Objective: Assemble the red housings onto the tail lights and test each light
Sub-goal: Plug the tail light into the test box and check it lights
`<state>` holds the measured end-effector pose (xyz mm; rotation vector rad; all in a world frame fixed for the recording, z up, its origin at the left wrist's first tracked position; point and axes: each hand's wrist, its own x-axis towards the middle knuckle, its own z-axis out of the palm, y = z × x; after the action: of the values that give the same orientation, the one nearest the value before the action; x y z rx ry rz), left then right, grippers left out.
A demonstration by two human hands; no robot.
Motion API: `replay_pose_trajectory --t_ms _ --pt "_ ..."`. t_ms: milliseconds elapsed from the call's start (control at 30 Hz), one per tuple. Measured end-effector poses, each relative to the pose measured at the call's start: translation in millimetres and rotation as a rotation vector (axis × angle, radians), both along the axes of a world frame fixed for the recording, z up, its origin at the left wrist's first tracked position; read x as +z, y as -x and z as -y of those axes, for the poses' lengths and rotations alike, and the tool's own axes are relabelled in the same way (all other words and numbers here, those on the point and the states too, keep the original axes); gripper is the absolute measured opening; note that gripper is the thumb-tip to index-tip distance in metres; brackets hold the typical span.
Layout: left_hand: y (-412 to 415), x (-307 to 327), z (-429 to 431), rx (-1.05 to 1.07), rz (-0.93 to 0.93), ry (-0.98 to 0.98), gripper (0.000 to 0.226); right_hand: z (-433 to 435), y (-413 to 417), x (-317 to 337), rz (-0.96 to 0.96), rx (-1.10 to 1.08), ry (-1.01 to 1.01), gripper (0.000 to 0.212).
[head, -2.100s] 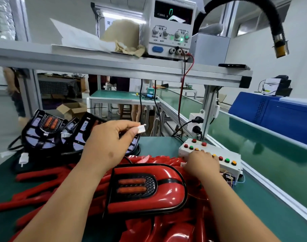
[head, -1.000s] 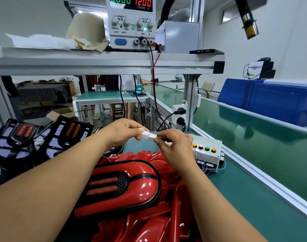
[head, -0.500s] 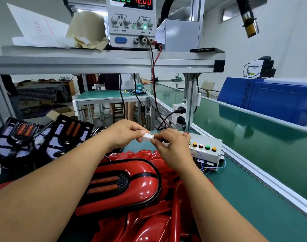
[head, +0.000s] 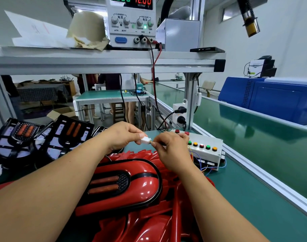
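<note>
White connector (head: 144, 140) sits pinched in the grip of your left hand (head: 122, 137), long axis level, mouth facing right. Your right hand (head: 170, 147) pinches the test plug (head: 151, 142) against it. The red-housed tail light (head: 123, 182) lies on the tabletop (head: 254, 198) below.

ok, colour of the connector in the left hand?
White. The connector shows best in the head view, the only one, pinched at the left hand fingertips.
</note>
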<state>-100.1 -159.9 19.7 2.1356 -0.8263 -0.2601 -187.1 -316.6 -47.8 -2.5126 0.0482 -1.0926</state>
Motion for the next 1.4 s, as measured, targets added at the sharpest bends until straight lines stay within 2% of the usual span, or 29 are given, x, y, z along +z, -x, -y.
replay_pose_trajectory --t_ms 233,300,367,467,533,600,700,833,1000,1167,1267,1333,1400 --pt "0.0 -6.8 -4.0 0.034 -0.006 0.018 0.016 -2.5 0.0 -3.5 0.018 0.012 -0.013 0.01" --pt "5.2 -6.1 -8.2 0.022 0.005 -0.029 0.017 -1.8 -0.6 -4.7 -0.024 -0.003 0.009 0.012" --pt "10.0 -3.0 -15.3 0.017 0.081 -0.076 0.028 -0.4 -1.5 -6.7 -0.113 -0.039 0.066 0.016" --pt "22.4 3.0 -45.2 0.109 0.236 0.048 0.037 1.6 -4.7 -11.3 -0.305 -0.109 0.148 0.025" --pt "34.1 -0.7 -82.4 0.112 0.229 0.173 0.039 3.7 -6.4 -15.2 -0.372 -0.144 0.143 0.029" --pt "47.7 -11.4 -127.2 0.08 0.156 0.134 0.066 6.4 -8.0 -17.7 -0.38 -0.171 0.088 0.033" --pt "61.3 -38.8 -179.7 0.038 0.128 -0.046 0.109 8.6 -11.1 -17.7 -0.383 -0.204 0.084 0.036" --pt "72.4 -67.1 -191.0 -0.021 0.069 -0.222 0.132 13.5 -12.3 -13.3 -0.485 -0.252 0.08 0.037" --pt "73.3 -79.9 -172.7 -0.039 0.071 -0.252 0.143 16.0 -21.8 -1.8 -0.63 -0.295 0.144 0.043" --pt "74.6 -85.1 -170.4 -0.037 0.083 -0.212 0.144 18.1 -31.8 -3.1 -0.756 -0.317 0.208 0.063" --pt "70.1 -83.8 -154.9 -0.024 0.032 -0.01 0.147 18.7 -34.2 -7.1 -0.774 -0.336 0.209 0.067" --pt "67.0 -90.8 -155.8 0.004 -0.008 0.146 0.141 18.3 -34.5 -10.6 -0.774 -0.357 0.265 0.074" --pt "65.8 -87.0 -157.3 -0.049 0.044 -0.031 0.151 17.4 -35.0 -11.4 -0.785 -0.383 0.332 0.082"
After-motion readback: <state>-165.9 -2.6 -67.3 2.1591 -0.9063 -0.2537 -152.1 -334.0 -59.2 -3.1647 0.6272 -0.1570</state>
